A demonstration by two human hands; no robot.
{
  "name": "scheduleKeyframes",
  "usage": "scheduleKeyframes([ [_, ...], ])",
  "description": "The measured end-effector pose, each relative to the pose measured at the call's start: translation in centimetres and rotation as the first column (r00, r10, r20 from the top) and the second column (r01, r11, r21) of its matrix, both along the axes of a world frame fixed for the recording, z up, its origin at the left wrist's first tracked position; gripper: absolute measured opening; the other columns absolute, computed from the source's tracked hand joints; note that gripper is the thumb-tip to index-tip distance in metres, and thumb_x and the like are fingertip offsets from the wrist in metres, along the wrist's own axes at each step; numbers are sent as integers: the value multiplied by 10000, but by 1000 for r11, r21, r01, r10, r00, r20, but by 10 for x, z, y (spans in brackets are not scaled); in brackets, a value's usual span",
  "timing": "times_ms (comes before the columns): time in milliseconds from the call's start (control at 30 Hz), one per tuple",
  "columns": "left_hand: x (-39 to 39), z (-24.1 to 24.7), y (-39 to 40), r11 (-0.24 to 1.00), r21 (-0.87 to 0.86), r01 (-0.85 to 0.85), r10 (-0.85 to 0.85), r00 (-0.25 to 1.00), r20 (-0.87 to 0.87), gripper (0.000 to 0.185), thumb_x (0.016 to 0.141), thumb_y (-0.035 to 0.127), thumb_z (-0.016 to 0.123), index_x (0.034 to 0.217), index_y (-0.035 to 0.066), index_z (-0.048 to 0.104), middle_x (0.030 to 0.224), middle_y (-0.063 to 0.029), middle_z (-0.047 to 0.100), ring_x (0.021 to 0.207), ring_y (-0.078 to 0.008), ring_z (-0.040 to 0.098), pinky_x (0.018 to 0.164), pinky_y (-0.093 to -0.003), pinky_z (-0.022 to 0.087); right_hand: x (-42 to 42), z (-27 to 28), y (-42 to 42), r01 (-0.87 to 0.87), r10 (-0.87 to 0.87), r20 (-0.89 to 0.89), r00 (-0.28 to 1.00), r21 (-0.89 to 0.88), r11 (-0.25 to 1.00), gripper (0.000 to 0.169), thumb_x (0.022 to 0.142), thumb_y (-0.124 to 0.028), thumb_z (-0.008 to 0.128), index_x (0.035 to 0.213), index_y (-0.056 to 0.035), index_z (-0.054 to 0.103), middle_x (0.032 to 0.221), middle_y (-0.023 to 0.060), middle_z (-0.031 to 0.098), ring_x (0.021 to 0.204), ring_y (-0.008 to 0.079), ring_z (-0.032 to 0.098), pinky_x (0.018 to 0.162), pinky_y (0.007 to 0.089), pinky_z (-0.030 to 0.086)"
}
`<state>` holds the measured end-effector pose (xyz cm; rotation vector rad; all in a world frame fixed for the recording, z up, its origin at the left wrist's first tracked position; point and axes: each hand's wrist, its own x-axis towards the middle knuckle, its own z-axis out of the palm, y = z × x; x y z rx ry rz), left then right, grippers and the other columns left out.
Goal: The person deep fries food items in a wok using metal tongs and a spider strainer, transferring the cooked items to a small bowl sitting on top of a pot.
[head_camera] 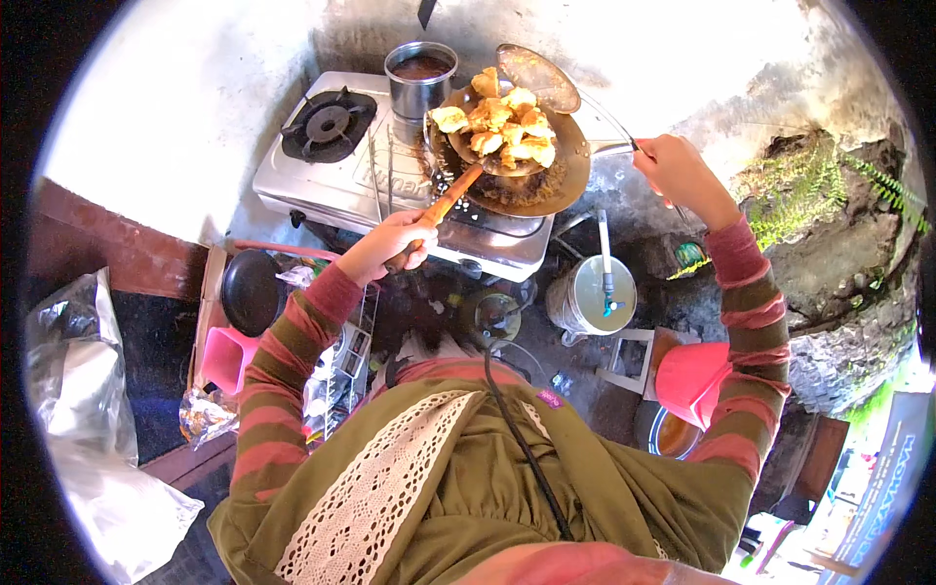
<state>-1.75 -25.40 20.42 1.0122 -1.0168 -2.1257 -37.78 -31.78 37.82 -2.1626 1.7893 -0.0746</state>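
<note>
My left hand (413, 241) grips the wooden handle (453, 196) of a wide strainer or skimmer, whose head is heaped with golden fried pieces (504, 128). That head is over a wok (570, 179) holding dark oil with bits in it. My right hand (676, 172) is closed around the thin metal handle of a second, round skimmer (537, 77), tilted at the heap's upper right. The wok's metal handle (610, 148) points towards my right hand; whether the hand touches it I cannot tell. The wok stands on the right side of a two-burner gas stove (344, 179).
A metal pot (419, 91) of dark liquid stands on the stove behind the bare left burner (329, 124). Metal tongs (382, 175) lie on the stovetop. Below are a white bucket (559, 303), a pink container (232, 358) and a black pan (251, 292). A rough wall borders the right.
</note>
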Motion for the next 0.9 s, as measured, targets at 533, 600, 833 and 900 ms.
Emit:
scheduleKeyframes([
  [533, 0, 2, 1, 999, -32, 25, -24, 1000, 7, 89, 869, 117, 519, 828, 44, 488, 589, -1, 471, 420, -73, 433, 392, -208, 348, 33, -41, -75, -250, 198, -195, 961, -295, 922, 315, 799, -232, 488, 695, 20, 646, 697, 207, 623, 716, 378, 620, 735, 450, 495],
  [600, 0, 2, 1, 999, -31, 24, -23, 1000, 2, 90, 868, 118, 520, 828, 43, 490, 591, -2, 472, 421, -74, 434, 393, -208, 348, 35, -38, -76, -336, 261, -266, 928, -294, 895, 319, 801, -239, 487, 700, 16, 650, 701, 207, 624, 723, 374, 621, 736, 449, 496],
  [833, 1, 1, 1, 999, -37, 7, -7, 1000, 8, 93, 864, 118, 521, 826, 37, 495, 594, -1, 469, 429, -74, 436, 396, -208, 349, 45, -13, -60, -432, 357, -302, 884, -231, 872, 245, 818, -184, 523, 797, 10, 671, 710, 204, 616, 709, 351, 615, 722, 427, 489],
  [900, 1, 0, 1, 999, -41, 11, -11, 1000, 9, 96, 865, 119, 521, 825, 36, 495, 595, 0, 468, 430, -74, 437, 396, -209, 348, 47, -4, -60, -437, 355, -324, 877, -229, 870, 244, 820, -191, 530, 806, 5, 676, 710, 201, 618, 702, 348, 615, 714, 422, 490],
])
